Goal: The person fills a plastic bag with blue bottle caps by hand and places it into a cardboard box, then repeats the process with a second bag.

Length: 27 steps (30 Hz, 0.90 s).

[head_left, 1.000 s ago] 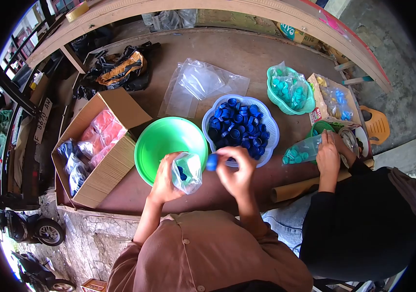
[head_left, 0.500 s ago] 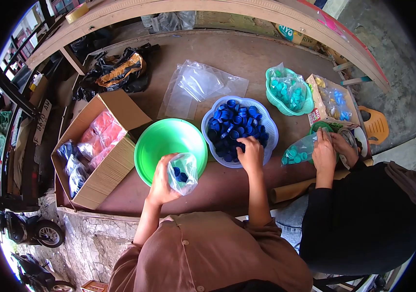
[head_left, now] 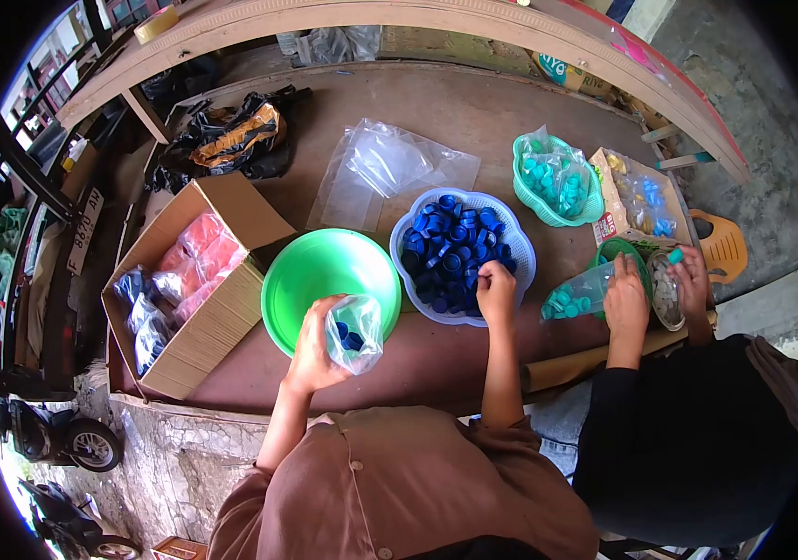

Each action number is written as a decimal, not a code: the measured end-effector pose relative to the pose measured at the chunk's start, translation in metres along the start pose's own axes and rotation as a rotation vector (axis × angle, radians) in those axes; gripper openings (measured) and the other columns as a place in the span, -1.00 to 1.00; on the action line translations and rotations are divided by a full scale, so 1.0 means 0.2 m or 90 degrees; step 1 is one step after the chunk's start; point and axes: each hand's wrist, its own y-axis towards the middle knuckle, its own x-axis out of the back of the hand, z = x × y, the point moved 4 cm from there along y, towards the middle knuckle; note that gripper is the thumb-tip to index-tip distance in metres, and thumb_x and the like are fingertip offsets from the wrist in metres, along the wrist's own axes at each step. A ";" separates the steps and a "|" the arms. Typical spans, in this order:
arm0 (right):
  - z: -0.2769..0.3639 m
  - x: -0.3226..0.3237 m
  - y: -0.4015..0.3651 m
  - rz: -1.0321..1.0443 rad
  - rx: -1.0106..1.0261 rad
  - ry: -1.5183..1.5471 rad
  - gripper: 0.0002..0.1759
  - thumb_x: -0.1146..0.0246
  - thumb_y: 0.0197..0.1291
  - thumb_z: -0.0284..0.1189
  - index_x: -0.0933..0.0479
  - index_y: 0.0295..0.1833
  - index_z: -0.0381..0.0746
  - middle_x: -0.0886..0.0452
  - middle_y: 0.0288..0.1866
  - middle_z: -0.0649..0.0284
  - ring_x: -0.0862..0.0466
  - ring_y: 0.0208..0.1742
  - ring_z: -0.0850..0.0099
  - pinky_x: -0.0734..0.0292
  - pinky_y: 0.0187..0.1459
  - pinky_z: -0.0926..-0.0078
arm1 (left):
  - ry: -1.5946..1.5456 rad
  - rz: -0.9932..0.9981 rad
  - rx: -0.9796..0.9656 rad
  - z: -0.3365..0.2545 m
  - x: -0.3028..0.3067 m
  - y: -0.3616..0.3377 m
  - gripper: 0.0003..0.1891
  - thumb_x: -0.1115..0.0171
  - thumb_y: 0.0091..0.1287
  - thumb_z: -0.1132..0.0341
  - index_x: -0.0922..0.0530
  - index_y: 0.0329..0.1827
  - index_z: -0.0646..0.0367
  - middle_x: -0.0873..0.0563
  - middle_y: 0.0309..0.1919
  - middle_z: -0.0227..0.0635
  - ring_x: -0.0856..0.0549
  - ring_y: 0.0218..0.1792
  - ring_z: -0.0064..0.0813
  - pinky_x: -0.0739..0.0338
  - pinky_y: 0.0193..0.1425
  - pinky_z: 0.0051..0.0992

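Observation:
My left hand [head_left: 313,353] is closed around a clear plastic bag [head_left: 368,327], its mouth spread open, over the near edge of a green basin [head_left: 301,266]. A few dark blue bottle caps [head_left: 350,338] lie inside the bag. My right hand [head_left: 498,291] is at the near right side of a light blue basket [head_left: 522,210], fingers pinched together; what they hold, if anything, is hidden. Loose dark blue bottle caps [head_left: 455,247] fill that basket.
To my right, a co-worker's hands [head_left: 626,303] hold a bag of teal caps [head_left: 567,301] and a single teal cap [head_left: 676,256]. Flat clear bags [head_left: 389,163] lie behind the baskets. A cardboard box [head_left: 208,327] with filled bags stands left; a teal basket [head_left: 557,177] stands back right.
My right hand has drawn back from among the blue caps towards the basket's near right rim, fingers closer together. The co-worker's right hand has moved right and now shows a teal cap.

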 end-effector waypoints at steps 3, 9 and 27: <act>0.11 0.07 -0.02 0.040 -0.200 0.713 -0.76 -0.14 0.10 -0.70 -0.41 -0.09 -0.28 -0.55 -0.16 0.24 -0.57 -0.22 0.53 -0.51 -0.20 0.59 | 0.002 0.001 0.002 0.02 -0.01 -0.02 -0.21 -0.50 -0.26 0.32 -0.32 0.13 0.23 -0.50 -0.01 -0.09 -0.51 0.02 -0.11 -0.36 0.12 -0.28; 0.35 0.21 -0.06 0.014 0.037 1.018 -0.79 -0.12 0.10 -0.71 -0.43 -0.14 -0.29 -0.54 -0.13 0.16 -0.55 -0.09 0.45 -0.44 0.00 0.56 | 0.033 0.035 -0.040 -0.02 -0.01 0.01 -0.17 -0.48 -0.24 0.38 -0.24 0.17 0.26 -0.44 0.04 -0.05 -0.49 0.06 -0.14 -0.38 0.12 -0.31; 0.64 0.20 -0.08 -0.048 0.126 0.297 -0.81 -0.32 -0.10 -0.52 -0.59 -0.27 -0.17 -0.59 -0.30 0.23 -0.58 -0.26 0.28 -0.42 -0.19 0.35 | -0.005 -0.012 -0.005 0.02 -0.01 0.00 -0.21 -0.47 -0.24 0.32 -0.29 0.13 0.25 -0.50 -0.01 -0.07 -0.51 0.00 -0.10 -0.38 0.08 -0.27</act>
